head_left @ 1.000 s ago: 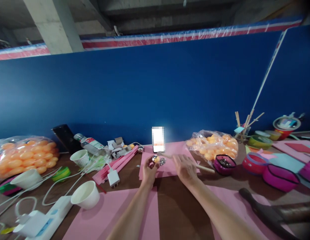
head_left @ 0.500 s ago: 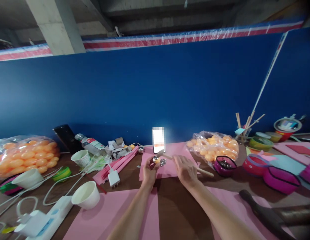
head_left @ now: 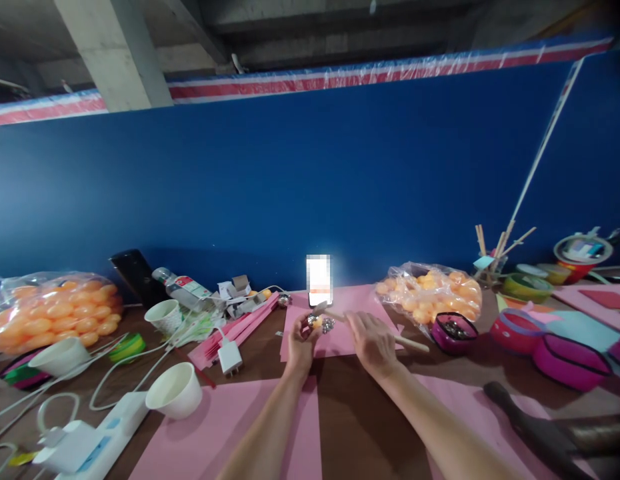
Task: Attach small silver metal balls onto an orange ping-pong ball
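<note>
Pinched in the fingers of my left hand (head_left: 300,345) is an orange ball (head_left: 318,323), partly covered with small shiny silver pieces. My right hand (head_left: 370,339) is closed around a long wooden-handled tool (head_left: 413,344). Its flat, dark tip (head_left: 319,309) reaches left to the top of the ball; whether it touches cannot be made out. Both hands are above a pink sheet (head_left: 340,343), in front of a lit phone (head_left: 320,283) standing upright. Another silver-covered ball (head_left: 285,301) lies left of the phone.
Bags of orange balls (head_left: 65,310) (head_left: 435,293) stand at left and right. A magenta container (head_left: 455,332) holds small metallic bits. At front right lies a hammer (head_left: 520,420). White cups (head_left: 175,393), cables and a power strip (head_left: 107,433) occupy the left. A blue partition (head_left: 310,167) rises behind.
The view has shifted slightly, so things on the table appear a little farther right. Both hands keep nearly the same pose and hold.
</note>
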A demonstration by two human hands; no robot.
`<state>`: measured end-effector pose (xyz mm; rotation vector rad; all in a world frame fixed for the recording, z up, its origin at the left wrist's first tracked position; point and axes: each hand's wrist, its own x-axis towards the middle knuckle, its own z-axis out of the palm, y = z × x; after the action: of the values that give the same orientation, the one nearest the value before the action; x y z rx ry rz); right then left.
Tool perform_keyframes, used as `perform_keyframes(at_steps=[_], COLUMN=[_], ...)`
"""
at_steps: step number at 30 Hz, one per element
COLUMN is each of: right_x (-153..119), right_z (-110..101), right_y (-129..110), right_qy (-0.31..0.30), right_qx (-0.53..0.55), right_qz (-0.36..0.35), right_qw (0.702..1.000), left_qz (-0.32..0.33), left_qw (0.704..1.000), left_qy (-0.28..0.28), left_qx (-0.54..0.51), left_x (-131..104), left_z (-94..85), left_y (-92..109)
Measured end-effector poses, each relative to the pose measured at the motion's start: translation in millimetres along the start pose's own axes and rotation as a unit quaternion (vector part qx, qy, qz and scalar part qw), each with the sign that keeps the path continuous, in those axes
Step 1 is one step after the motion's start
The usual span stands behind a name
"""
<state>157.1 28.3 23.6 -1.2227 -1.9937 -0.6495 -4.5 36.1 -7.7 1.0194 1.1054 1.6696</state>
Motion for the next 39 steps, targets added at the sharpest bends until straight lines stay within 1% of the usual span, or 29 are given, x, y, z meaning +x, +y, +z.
perform_keyframes(at_steps=[3, 6, 11, 14, 18, 22, 26, 30, 34, 39], right_x=[0.8, 1.0, 0.0, 0.0, 0.0, -0.2, -0.3, -0.1, -0.1, -0.7], right_z=[-1.2, -2.1, -1.9, -1.9, -1.7, -1.5, -1.8, -1.9, -2.2, -1.7], right_y=[-0.7, -0.3, 1.2, 1.3, 0.7, 0.7, 0.4, 0.2, 0.4, 0.6], right_qy=[-0.011, 0.008, -0.021, 0.004, -0.007, 0.001, -0.022, -0.008, -0.025, -0.019], right_qx=[0.001, 0.000, -0.004, -0.010, -0.007, -0.008, 0.000, -0.006, -0.009, -0.008], right_qz=[-0.005, 0.009, -0.002, 0.005, -0.019, -0.005, -0.016, 0.002, -0.003, 0.020], right_qw=[1.000, 1.000, 1.000, 1.000, 1.000, 1.000, 1.000, 1.000, 1.000, 1.000], left_qz=[0.003, 0.007, 0.010, -0.001, 0.001, -0.003, -0.007, -0.008, -0.011, -0.006], left_qw=[1.000, 1.000, 1.000, 1.000, 1.000, 1.000, 1.000, 1.000, 1.000, 1.000], left_qy=[0.005, -0.012, 0.004, -0.001, -0.001, -0.001, 0.000, -0.008, -0.007, -0.012], left_qx=[0.001, -0.005, 0.011, 0.003, 0.005, -0.006, 0.003, 0.000, -0.011, 0.000], left_x=[0.0, 0.5, 1.6, 1.7, 1.3, 1.3, 0.6, 0.3, 0.6, -0.5], left_z=[0.1, -0.3, -0.5, -0.5, -0.3, -0.3, -0.5, -0.4, -0.3, -0.1], left_y=[-0.4, -1.6, -2.8, -2.6, -2.8, -3.1, -1.8, -0.4, -1.5, -1.0])
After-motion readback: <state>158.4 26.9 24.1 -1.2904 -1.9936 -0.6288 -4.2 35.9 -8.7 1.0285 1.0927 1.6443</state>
